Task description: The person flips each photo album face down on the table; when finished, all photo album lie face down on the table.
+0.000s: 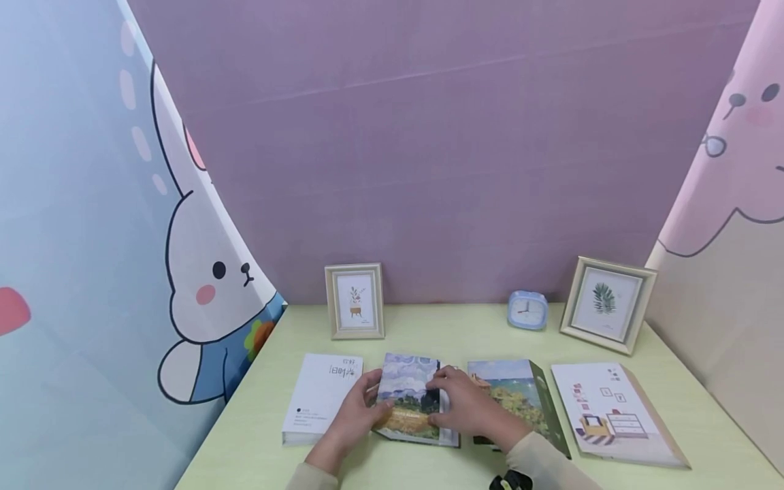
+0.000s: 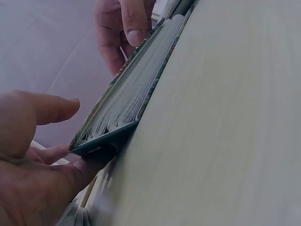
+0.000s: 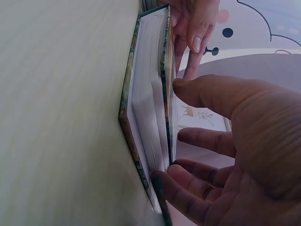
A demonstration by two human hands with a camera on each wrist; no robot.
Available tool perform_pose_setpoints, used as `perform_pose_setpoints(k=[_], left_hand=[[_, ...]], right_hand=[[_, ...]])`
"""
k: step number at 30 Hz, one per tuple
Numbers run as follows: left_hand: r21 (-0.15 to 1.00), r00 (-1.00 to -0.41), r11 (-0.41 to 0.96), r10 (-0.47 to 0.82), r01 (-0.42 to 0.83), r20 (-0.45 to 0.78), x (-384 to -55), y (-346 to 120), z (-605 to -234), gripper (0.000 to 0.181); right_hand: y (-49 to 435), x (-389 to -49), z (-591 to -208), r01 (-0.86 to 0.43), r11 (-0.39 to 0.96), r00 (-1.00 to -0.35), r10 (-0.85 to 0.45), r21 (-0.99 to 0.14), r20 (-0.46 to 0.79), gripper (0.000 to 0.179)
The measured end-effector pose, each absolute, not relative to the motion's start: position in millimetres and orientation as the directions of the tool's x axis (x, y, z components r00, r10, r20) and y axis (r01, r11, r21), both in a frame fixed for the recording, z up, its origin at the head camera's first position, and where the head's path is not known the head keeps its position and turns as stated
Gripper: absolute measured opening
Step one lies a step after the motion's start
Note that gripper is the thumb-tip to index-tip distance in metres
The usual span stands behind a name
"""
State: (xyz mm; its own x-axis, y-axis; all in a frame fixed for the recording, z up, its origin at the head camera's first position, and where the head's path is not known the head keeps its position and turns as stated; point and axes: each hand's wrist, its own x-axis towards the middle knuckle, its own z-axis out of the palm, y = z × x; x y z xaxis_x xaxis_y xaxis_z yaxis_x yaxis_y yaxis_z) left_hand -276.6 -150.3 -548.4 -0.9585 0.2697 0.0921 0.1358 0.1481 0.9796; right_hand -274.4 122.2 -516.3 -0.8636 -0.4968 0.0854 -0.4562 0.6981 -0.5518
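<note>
A photo album (image 1: 404, 391) with a painted landscape cover lies at the table's front centre, with its dark green spine (image 2: 106, 142) towards my left hand. My left hand (image 1: 358, 408) touches the spine side with its fingers. Its straight thumb stands a little off the cover. My right hand (image 1: 468, 405) holds the opposite edge; its thumb touches the cover and the fingers lie along the page edges (image 3: 148, 80). The front cover looks slightly raised from the pages at that side. Part of the cover's right edge is hidden by the right hand.
A white book (image 1: 318, 398) lies at left. To the right are another painted-cover album (image 1: 511, 388) and a white illustrated one (image 1: 618, 415). Behind stand a small picture frame (image 1: 355, 303), a blue clock (image 1: 528, 311) and a larger frame (image 1: 606, 306).
</note>
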Motion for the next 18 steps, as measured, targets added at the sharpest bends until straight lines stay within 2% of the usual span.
perform_pose_setpoints(k=[18], left_hand=[[0.983, -0.961, 0.152, 0.27, 0.101, 0.057, -276.0, -150.1, -548.8, 0.073]], right_hand=[[121.8, -276.9, -517.8, -0.467, 0.704, -0.857, -0.509, -0.535, 0.079, 0.053]])
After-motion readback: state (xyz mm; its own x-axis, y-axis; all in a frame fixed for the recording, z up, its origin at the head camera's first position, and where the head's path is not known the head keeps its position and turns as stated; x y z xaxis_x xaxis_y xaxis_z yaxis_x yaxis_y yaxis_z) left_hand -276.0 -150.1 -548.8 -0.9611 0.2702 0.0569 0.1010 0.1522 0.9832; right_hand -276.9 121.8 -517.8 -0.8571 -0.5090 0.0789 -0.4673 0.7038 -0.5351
